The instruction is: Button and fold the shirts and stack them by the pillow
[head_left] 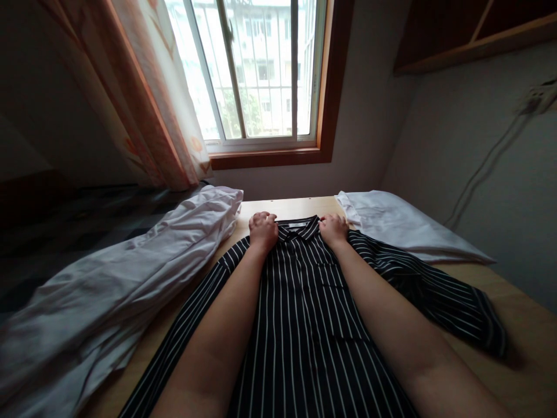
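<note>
A black shirt with thin white stripes lies flat on a light wooden table, collar pointing away from me. My left hand is curled closed on the shirt's left shoulder, just beside the collar. My right hand is closed the same way on the right shoulder. Both forearms stretch along the shirt's front. One short sleeve spreads out to the right.
A rumpled white garment lies along the table's left side. Another white cloth is at the back right. Behind the table are a window, a patterned curtain and a wall with a hanging cable.
</note>
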Demonstrator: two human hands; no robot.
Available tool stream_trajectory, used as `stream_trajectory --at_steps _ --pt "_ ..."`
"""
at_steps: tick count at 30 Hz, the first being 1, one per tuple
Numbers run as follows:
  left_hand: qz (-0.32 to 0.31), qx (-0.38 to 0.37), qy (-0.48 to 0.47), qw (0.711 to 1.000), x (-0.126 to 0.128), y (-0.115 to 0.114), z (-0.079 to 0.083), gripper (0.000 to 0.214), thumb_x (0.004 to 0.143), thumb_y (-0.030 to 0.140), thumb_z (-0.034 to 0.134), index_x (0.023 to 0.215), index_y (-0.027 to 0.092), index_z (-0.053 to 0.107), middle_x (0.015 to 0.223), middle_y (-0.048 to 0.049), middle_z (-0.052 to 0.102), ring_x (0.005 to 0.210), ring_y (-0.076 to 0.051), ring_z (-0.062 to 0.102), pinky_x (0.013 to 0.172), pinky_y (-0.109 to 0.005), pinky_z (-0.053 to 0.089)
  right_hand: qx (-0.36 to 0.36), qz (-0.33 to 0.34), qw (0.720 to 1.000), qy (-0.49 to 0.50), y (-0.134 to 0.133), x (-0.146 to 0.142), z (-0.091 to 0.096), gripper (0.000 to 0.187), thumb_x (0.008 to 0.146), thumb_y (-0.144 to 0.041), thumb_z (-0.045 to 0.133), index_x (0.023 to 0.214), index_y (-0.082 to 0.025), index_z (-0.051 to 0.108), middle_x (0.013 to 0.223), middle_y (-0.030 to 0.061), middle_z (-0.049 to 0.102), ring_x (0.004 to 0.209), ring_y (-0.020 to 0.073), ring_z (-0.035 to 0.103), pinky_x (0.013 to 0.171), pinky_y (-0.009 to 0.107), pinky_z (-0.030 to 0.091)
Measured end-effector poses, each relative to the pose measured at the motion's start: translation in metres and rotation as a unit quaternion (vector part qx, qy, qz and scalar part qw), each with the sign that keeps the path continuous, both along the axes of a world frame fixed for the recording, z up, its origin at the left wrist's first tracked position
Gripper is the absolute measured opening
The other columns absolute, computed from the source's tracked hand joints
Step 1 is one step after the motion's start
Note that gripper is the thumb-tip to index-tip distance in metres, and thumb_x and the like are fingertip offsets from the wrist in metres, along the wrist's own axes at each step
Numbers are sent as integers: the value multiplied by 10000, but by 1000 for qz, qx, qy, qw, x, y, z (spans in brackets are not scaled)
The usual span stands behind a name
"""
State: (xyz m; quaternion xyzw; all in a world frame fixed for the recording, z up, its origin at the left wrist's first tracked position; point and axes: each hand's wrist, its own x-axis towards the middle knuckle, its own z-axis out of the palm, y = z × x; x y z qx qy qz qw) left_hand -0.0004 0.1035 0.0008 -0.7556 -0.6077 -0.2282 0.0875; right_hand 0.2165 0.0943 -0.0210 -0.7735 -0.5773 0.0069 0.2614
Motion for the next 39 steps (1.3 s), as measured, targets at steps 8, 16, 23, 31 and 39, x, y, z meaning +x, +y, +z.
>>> stream_trajectory --at_steps 8,16,23,31,39 --pt "-176 -14 -5 984 33 -10 4 339 976 299 461 1243 209 649 1279 -77 657 1238 -244 537 1095 -395 419 14 -6 1000 15 1 1 -2 259 938 -327 531 1064 -191 712 1205 148 643 1155 315 516 955 412 394" --pt "-266 -169 113 942 49 -20 -10 538 1024 450 331 1504 219 402 1598 -48 356 1502 -210 252 1240 -430 171 12 -9 1000 26 1 1 0 227 937 -314 539 1038 -190 700 1201 137 647 1152 299 524 955 396 400" --pt "-267 -195 137 934 46 -22 -7 583 1018 557 248 1543 311 311 1642 -18 240 1529 -208 160 1236 -442 118 4 -15 999 36 6 5 -2 229 915 -343 576 1017 -205 727 1203 144 621 1157 310 514 952 408 406" --pt "-265 -195 151 932 47 -26 -5 588 1023 541 238 1551 290 302 1645 -22 235 1532 -213 145 1238 -431 101 -4 -24 999 34 6 5 0 242 923 -361 579 1034 -203 723 1207 158 615 1159 311 527 967 412 399" --pt "-260 -188 146 936 46 -26 -6 577 1024 544 243 1544 306 321 1641 -19 246 1526 -210 172 1239 -434 127 -3 -42 999 26 6 3 2 291 928 -383 570 1044 -172 732 1205 183 617 1145 324 549 962 423 410"
